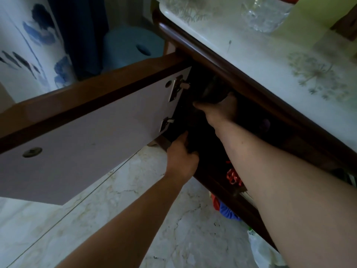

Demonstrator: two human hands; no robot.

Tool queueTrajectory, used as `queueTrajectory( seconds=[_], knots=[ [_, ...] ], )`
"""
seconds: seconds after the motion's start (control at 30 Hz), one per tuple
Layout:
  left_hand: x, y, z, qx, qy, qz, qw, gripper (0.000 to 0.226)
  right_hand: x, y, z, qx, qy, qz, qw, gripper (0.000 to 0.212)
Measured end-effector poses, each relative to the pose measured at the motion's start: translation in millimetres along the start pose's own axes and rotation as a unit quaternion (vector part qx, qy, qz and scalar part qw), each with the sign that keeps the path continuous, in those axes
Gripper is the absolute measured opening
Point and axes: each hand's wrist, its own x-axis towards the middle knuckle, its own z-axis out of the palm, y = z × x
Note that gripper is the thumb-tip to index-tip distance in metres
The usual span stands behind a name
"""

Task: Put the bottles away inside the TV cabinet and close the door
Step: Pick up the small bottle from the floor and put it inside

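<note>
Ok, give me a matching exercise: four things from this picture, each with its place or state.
1. door
2. right hand
3. stool
4. bag

a. on the floor, bottom right
b. swung open
c. behind the door, blue
d. inside the cabinet, gripping a dark bottle

Pairs: 1-b, 2-d, 3-c, 4-a

The cabinet door (81,136) by my left hand (181,157) was pale lilac-grey inside, framed in reddish brown. At two o'clock the tabletop cover (260,60) was white with faint grey-green dandelion sprigs — at ten o'clock, a white curtain (29,51) carried blue blotches. Cream-veined marble floor (116,206) below.
</note>
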Motion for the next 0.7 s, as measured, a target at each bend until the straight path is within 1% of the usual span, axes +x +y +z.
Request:
queueTrajectory(
  seconds=[0.17, 0.23, 0.3, 0.33, 0.43, 0.5, 0.6, 0.7],
  knots=[
    [19, 14, -7, 0.056, -0.022, 0.031, 0.998, 0.066, 2, 3, 3, 0.009, 0.003, 0.017, 1.000, 0.094],
    [30, 21, -10, 0.070, -0.047, 0.038, 0.996, 0.066, 1, 7, 4, 0.019, -0.006, 0.034, 0.999, 0.082],
    [39, 26, -12, 0.088, -0.067, 0.034, 0.993, 0.061, 1, 9, 6, 0.026, -0.017, 0.050, 0.998, 0.068],
    [42, 26, -13, 0.096, -0.073, 0.028, 0.992, 0.059, 2, 10, 8, 0.029, -0.020, 0.056, 0.998, 0.063],
    [41, 24, -16, 0.104, -0.082, 0.040, 0.990, 0.060, 6, 10, 11, 0.017, -0.019, 0.059, 0.998, 0.058],
    [39, 21, -17, 0.111, -0.089, 0.054, 0.988, 0.061, 6, 10, 9, 0.008, -0.031, 0.054, 0.998, 0.058],
    [32, 24, -19, 0.113, -0.084, 0.056, 0.988, 0.064, -9, 8, 3, -0.022, -0.046, 0.045, 0.998, 0.059],
    [11, 40, -19, 0.130, -0.036, 0.069, 0.988, 0.054, -37, 2, -15, -0.024, -0.050, 0.018, 0.998, 0.048]
  ],
)
